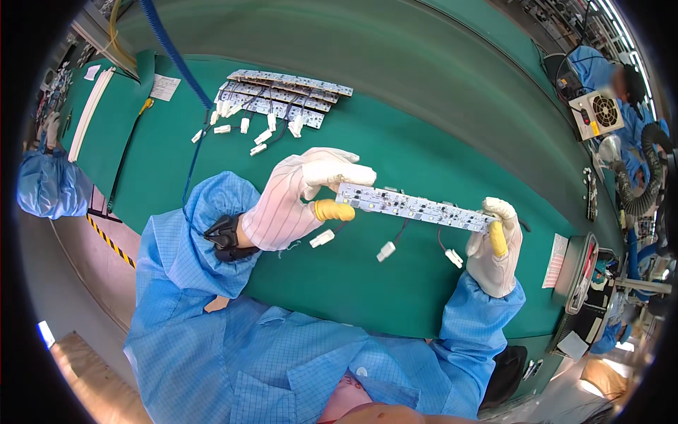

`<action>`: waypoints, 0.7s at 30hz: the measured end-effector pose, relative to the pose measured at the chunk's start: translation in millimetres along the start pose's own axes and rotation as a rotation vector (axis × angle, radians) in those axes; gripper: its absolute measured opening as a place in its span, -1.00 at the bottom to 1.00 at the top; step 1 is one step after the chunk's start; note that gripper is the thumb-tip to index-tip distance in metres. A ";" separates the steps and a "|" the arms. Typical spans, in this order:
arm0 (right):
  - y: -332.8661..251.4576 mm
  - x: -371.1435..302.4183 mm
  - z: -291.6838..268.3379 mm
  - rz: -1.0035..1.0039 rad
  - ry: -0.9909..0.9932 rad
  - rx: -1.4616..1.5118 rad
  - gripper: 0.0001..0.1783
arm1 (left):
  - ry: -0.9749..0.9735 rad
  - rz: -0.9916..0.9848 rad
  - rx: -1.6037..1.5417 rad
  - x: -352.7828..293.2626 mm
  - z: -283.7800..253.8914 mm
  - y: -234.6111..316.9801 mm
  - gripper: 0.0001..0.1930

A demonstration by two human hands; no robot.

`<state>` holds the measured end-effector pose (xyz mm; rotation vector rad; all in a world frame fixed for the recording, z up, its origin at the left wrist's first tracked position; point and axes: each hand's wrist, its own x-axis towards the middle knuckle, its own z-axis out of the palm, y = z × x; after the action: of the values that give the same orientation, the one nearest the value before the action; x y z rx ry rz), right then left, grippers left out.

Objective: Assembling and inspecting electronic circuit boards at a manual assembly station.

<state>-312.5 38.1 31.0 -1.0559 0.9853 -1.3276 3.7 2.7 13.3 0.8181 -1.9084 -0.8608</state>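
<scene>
We hold one long white circuit strip (pixel 413 207) level above the green counter (pixel 395 141), gripped at both ends. Our left hand (pixel 296 201), in a striped white glove with a yellow cap on the thumb, pinches the strip's left end between thumb and fingers. Our right hand (pixel 494 247), gloved the same way and also with one yellow fingertip cap, is closed around the strip's right end. Three short dark leads hang from the strip, each ending in a small white plug (pixel 385 251), so we count three plugs dangling just over the counter. Farther off, toward the top of the counter, lies a stack of similar strips (pixel 282 95); we make out about four, though the overlap keeps us from an exact count, and their white plugs are scattered just beside them. A blue cable (pixel 173 56) runs across the counter near that stack. At the far right another person in blue (pixel 600 71) sits near a small beige fan box (pixel 597 113).
</scene>
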 end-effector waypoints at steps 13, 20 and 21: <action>-3.3 -1.6 -1.8 -0.056 -0.049 -0.024 -0.61 | 0.025 -0.079 -0.213 -5.9 2.2 -7.6 -0.50; -6.3 -4.2 -3.3 -0.022 -0.042 0.003 -0.55 | -0.028 -0.021 -0.159 -2.7 -1.2 -8.9 -0.53; -5.2 -4.4 -4.5 -0.016 -0.053 0.020 -0.54 | -0.018 -0.004 -0.152 -2.2 -1.5 -7.8 -0.54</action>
<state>-318.2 42.5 34.8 -1.0807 0.9242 -1.3137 7.6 -0.2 6.6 0.7246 -1.8320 -1.0057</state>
